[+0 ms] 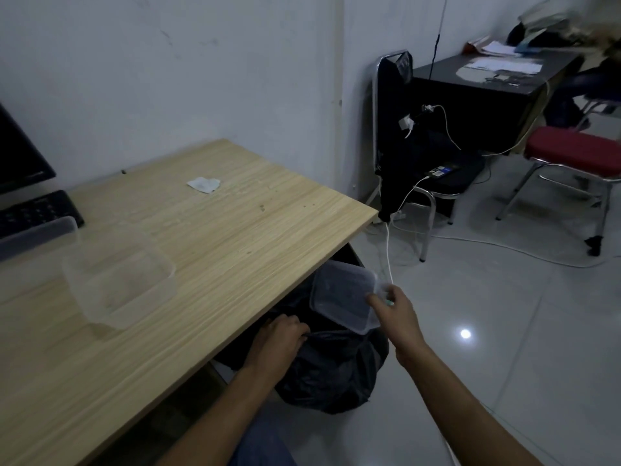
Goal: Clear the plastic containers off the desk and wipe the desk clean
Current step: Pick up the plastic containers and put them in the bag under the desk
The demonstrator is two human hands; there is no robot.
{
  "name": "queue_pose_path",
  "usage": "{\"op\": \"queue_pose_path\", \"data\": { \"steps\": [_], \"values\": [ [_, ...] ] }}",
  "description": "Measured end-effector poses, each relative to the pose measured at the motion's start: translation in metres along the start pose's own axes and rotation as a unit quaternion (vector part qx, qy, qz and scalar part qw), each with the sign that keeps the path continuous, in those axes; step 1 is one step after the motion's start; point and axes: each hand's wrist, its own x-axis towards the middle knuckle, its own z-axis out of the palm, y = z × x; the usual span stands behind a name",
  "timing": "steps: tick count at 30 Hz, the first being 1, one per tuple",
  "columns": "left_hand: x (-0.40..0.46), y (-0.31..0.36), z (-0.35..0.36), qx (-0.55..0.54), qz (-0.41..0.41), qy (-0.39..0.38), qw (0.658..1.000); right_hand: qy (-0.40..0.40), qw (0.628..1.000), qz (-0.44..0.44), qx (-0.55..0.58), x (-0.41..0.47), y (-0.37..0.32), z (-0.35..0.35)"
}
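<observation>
Clear plastic container (342, 297), pinched by right hand (391, 306) fingers, may miss the black bag (332, 371), whose rim the left hand (280, 334) grips at 9 o'clock.

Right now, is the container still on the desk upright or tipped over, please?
Upright: the clear container sits base down on the wooden desk, its open rim facing up, apparently empty.

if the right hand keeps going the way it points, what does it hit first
Most likely the open black trash bag: the right hand aims its clear container down-left over the bag's mouth, though depth is hard to judge.
</observation>
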Motion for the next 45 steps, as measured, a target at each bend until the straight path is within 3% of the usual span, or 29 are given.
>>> {"op": "queue_pose_path", "data": {
  "steps": [7, 11, 14, 20, 26, 32, 38, 45],
  "values": [
    [-0.005, 0.004, -0.006, 0.025, 0.011, 0.010, 1.000, -0.071, 0.940, -0.204, -0.263, 0.012, -0.009, 0.023],
    [-0.007, 0.007, -0.013, 0.056, 0.014, 0.017, 0.998, -0.096, 0.830, -0.320, -0.447, 0.015, -0.013, 0.032],
    [-0.009, 0.006, -0.016, 0.090, 0.043, 0.013, 0.995, -0.133, 0.775, -0.350, -0.509, 0.016, -0.013, 0.032],
    [-0.013, 0.008, -0.024, 0.127, 0.046, 0.007, 0.991, -0.191, 0.728, -0.354, -0.555, 0.011, -0.009, 0.029],
    [-0.015, 0.011, -0.033, 0.134, 0.045, 0.016, 0.990, -0.230, 0.732, -0.369, -0.525, 0.007, -0.005, 0.027],
    [-0.014, 0.013, -0.028, 0.139, 0.043, 0.017, 0.989, -0.231, 0.762, -0.362, -0.485, -0.005, -0.015, 0.019],
    [-0.014, 0.034, -0.050, -0.015, 0.059, 0.033, 0.998, -0.224, 0.818, -0.369, -0.381, -0.024, -0.044, 0.017],
    [-0.015, 0.046, -0.102, -0.117, 0.118, 0.062, 0.984, -0.177, 0.870, -0.400, -0.226, -0.040, -0.099, 0.025]
  ]
}}
